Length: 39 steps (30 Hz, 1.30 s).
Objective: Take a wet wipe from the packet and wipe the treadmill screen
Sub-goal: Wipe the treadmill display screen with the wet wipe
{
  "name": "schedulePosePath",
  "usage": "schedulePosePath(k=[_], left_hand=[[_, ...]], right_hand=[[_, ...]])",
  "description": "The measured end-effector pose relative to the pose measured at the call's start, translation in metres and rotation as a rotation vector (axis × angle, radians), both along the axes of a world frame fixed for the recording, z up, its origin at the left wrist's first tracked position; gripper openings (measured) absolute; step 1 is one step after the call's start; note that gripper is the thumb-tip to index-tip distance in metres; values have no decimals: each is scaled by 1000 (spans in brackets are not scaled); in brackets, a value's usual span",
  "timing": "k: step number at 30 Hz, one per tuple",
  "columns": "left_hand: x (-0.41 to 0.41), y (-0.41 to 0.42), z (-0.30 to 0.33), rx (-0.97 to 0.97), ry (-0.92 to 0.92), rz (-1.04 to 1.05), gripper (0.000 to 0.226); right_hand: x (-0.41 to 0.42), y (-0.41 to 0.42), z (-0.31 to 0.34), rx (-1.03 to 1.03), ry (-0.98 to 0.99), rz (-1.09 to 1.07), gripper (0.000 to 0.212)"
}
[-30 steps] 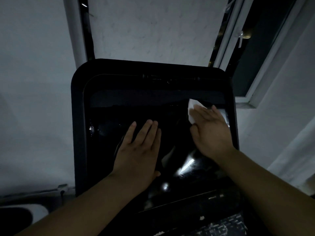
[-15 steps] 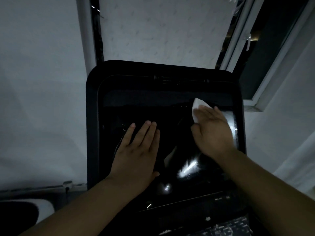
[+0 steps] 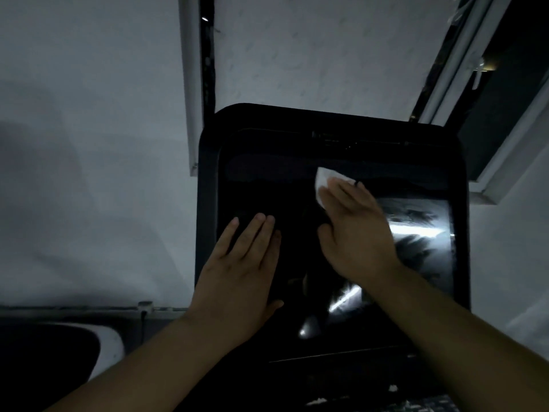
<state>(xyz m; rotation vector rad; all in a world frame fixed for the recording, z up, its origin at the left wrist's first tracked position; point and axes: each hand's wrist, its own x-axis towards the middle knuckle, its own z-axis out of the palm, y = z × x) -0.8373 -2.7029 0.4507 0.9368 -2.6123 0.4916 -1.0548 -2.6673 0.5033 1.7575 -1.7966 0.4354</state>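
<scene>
The black treadmill screen [image 3: 297, 179] fills the middle of the head view, glossy, with wet streaks and light glare on its right part. My right hand [image 3: 356, 233] lies flat on the upper middle of the glass and presses a white wet wipe [image 3: 323, 178] under its fingers; only the wipe's top left corner shows. My left hand [image 3: 240, 275] rests flat on the lower left of the screen, fingers together, holding nothing. The packet is not in view.
A white wall [image 3: 89, 144] stands behind and to the left of the screen. A window frame [image 3: 505, 162] with dark glass is at the upper right. A dark object with a white rim [image 3: 107, 346] sits at the lower left.
My right hand has slid the wipe leftward across the screen, uncovering streaked glass on the right. The view has shifted, so the screen sits further right. My left hand stays in place.
</scene>
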Motion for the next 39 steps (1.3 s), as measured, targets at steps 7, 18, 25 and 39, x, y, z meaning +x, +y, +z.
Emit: schedulePosePath(k=[7, 18, 25, 39], left_hand=[[26, 4, -1, -33, 202, -63, 69], [58, -3, -19, -10, 344, -19, 75], [53, -9, -14, 56, 332, -25, 76], [44, 3, -20, 40, 63, -62, 83]], right_hand=[[80, -43, 12, 107, 57, 208, 65], [99, 17, -52, 202, 21, 255, 65], [99, -6, -26, 160, 1, 168, 64], [101, 91, -153, 73, -27, 209, 66]])
